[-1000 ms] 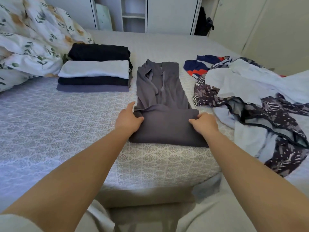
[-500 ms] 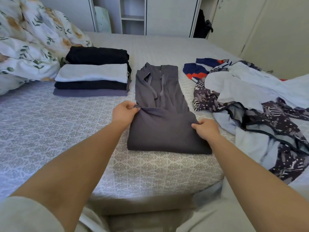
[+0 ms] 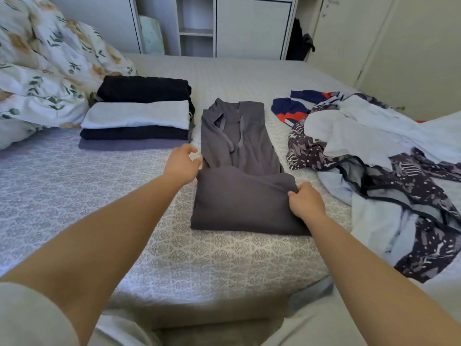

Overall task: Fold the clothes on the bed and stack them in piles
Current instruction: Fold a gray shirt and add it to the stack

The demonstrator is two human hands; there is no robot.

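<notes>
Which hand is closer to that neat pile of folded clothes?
The left hand, just in front of the folded stack. The right hand is farther off, gripping the grey garment's opposite edge.

no readable text, labels or numbers anywhere

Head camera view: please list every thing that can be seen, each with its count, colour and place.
grey garment: one, dark grey, middle of the bed, near part folded over.
folded stack: four pieces, black, white, black, purple-grey from the top, left of the grey garment.
unfolded clothes: one heap, light blue, dark patterned, navy with red, right side.
duvet: one, white with leaves and flowers, far left.
bed: one, grey patterned cover.
wardrobe: one, white, behind the bed.
left hand: at the left edge of the fold, whether it grips is unclear.
right hand: pinches the fold's right corner.
</notes>
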